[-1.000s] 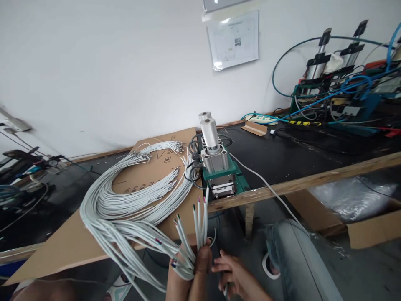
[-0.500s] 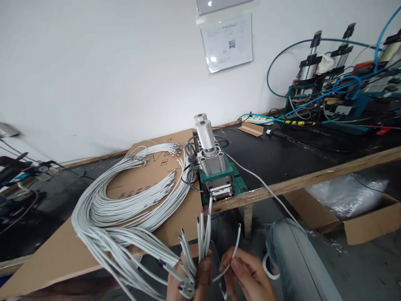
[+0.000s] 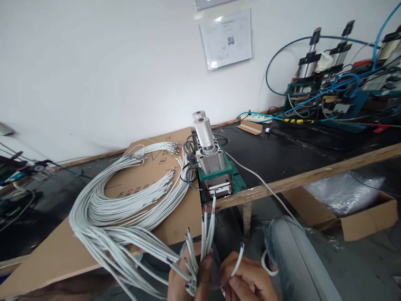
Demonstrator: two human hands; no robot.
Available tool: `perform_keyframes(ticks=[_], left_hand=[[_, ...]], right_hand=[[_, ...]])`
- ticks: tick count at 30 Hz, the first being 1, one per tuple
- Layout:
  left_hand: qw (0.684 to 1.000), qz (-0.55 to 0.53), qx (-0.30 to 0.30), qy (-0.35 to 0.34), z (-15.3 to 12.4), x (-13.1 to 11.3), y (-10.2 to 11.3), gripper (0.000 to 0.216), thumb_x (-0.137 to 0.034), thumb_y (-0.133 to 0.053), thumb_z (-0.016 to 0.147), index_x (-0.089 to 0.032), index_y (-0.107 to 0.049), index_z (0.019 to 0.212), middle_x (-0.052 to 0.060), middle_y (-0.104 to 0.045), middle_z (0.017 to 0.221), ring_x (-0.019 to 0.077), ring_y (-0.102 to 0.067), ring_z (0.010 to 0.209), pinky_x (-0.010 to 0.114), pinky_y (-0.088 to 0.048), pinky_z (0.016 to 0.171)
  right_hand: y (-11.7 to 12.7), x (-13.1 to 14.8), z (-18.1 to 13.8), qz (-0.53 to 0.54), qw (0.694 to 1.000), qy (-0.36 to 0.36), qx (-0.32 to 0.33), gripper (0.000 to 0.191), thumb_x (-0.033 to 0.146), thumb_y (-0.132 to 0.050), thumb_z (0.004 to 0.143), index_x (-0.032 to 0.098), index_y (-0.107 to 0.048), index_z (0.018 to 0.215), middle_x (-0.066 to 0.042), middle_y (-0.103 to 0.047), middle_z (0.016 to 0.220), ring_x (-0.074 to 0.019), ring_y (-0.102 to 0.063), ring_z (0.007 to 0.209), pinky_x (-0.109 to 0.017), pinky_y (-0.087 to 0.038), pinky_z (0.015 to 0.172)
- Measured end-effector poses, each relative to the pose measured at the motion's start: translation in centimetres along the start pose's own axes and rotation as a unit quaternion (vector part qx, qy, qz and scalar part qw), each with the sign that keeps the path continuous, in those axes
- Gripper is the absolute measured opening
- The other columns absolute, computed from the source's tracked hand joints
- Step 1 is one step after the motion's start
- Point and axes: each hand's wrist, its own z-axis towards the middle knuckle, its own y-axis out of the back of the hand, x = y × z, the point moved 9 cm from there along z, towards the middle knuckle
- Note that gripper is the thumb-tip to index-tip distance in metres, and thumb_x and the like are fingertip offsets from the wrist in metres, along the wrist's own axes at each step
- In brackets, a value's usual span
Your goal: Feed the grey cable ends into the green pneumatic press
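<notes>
At the bottom centre my left hand (image 3: 191,278) is closed round a bundle of grey cables (image 3: 125,209) whose stripped, coloured ends fan upward. The bundle loops back over a cardboard sheet (image 3: 156,167) on the bench. Beside it, my right hand (image 3: 247,282) pinches a single grey cable (image 3: 237,263) with its coloured tip pointing up. Just beyond the cable ends, at the bench's front edge, stands a small green press (image 3: 216,173) with a silver pneumatic cylinder on top.
A black bench top (image 3: 282,156) with a wooden front rail runs right. Pneumatic machines (image 3: 332,83) with blue hoses stand at the far right, a power strip (image 3: 258,118) near the wall. A cardboard box (image 3: 366,217) with plastic wrap sits on the floor. My knee (image 3: 291,246) is at lower right.
My right hand drew one cable out of the bundle and now holds it apart from the rest, slightly lower than half a second ago. The left hand keeps the bundle.
</notes>
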Motion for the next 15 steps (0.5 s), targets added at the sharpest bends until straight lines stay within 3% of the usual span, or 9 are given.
perform_keyframes(ticks=[8,13,15], left_hand=[[0.998,-0.046,0.03,0.015,-0.2,0.9,0.0,0.028,-0.047,-0.059,0.096,-0.022,-0.072,0.095,-0.001,-0.06,0.056,0.0146,-0.058,0.048,0.022,-0.047,0.046],[0.999,-0.04,0.024,0.002,-0.1,0.2,-0.2,0.03,-0.048,-0.058,0.097,-0.021,-0.071,0.092,-0.001,-0.06,0.058,0.0142,-0.057,0.049,0.022,-0.047,0.048],[0.999,-0.026,0.018,-0.007,0.0,-0.3,-0.5,0.034,-0.05,-0.056,0.097,-0.021,-0.071,0.09,-0.001,-0.06,0.058,0.0144,-0.056,0.049,0.022,-0.046,0.047]], right_hand=[[-0.1,1.1,0.2,-0.011,0.999,0.034,0.009,0.029,0.042,-0.05,0.104,0.027,-0.075,0.099,-0.002,-0.064,0.081,-0.0089,-0.056,0.058,-0.017,-0.051,0.057],[-0.4,0.6,0.0,0.004,1.0,0.012,0.006,0.032,0.044,-0.052,0.102,0.024,-0.076,0.096,-0.003,-0.063,0.082,-0.008,-0.055,0.055,-0.018,-0.05,0.055],[-0.3,-0.8,-0.5,0.003,0.999,-0.033,-0.019,0.039,0.051,-0.053,0.1,0.022,-0.077,0.092,-0.004,-0.064,0.082,-0.0091,-0.056,0.055,-0.02,-0.049,0.053]])
